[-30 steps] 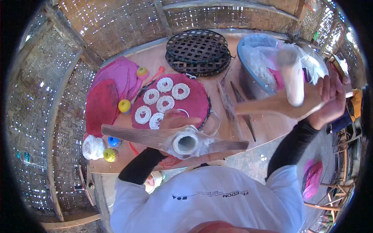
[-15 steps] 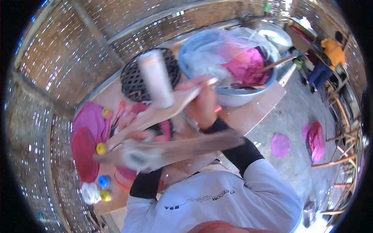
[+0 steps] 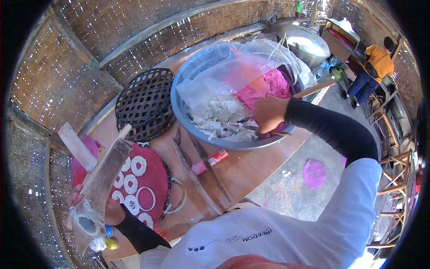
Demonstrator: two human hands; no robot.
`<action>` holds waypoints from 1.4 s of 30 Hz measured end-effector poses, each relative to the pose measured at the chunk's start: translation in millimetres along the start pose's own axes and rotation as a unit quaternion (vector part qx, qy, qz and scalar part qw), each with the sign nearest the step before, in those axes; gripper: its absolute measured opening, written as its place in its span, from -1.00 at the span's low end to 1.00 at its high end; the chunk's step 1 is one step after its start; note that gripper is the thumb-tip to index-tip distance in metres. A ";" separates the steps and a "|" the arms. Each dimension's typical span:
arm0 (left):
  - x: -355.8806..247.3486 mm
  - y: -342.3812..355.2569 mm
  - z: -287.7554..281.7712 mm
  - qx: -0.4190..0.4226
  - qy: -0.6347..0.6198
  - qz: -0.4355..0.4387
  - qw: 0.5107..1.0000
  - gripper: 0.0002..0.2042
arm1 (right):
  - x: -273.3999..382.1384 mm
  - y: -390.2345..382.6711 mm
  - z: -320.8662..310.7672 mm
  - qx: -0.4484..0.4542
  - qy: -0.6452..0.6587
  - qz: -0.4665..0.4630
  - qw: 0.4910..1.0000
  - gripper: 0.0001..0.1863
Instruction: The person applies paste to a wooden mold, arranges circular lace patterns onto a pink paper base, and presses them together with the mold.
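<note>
My left hand (image 3: 115, 212) is closed around a wooden press (image 3: 106, 172) with a dough-smeared round opening, holding it up at the left. A pale wooden plunger (image 3: 77, 147) sticks out beside it. Inside the large blue-grey basin (image 3: 177, 110), my right hand (image 3: 270, 114) is closed at the white dough (image 3: 219, 119); its fingertips and whatever they grip are partly hidden. Pink dough (image 3: 273, 85) lies behind that hand, partly beneath clear plastic sheeting (image 3: 215, 74). Below the press, white dough rings (image 3: 130, 184) rest on a red round surface (image 3: 154, 172), with a thin pale hoop (image 3: 146, 198) among them.
A dark woven basket (image 3: 145, 103) sits left of the basin. Two long sticks (image 3: 195, 177) and a red-and-pink tube (image 3: 210, 161) lie on the table (image 3: 255, 168). A wooden handle (image 3: 316, 88) juts over the basin's right rim. A person in orange (image 3: 380, 62) stands far right.
The press has gone from in front of my chest, between both hands, to the left in my left hand alone. My right hand has moved into the basin. The dough rings have come into view.
</note>
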State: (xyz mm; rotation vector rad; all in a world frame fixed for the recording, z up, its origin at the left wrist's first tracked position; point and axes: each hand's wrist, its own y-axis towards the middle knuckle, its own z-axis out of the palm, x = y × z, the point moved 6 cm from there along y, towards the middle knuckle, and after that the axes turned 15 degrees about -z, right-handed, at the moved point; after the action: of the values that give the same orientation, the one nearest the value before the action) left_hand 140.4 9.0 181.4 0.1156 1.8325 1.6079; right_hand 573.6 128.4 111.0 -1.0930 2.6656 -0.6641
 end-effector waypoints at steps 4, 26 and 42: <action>-13.0 -4.2 18.5 0.006 -0.018 0.008 1.000 -0.67 | -25.8 9.7 19.9 -0.004 -0.046 -0.070 0.996 -0.77; -39.3 -18.0 47.5 0.013 0.038 0.013 0.999 -0.66 | -49.5 64.2 78.3 -0.179 0.355 -0.058 0.916 -0.71; -40.7 -13.2 68.2 0.039 0.013 0.010 0.999 -0.67 | -26.1 0.7 16.5 -0.142 0.431 -0.056 0.889 -0.75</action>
State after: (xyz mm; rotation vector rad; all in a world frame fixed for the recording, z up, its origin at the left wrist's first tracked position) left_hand 212.9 43.5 187.1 0.1491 1.9195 1.5597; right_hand 597.2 141.6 96.1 -1.2351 3.5632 -0.9877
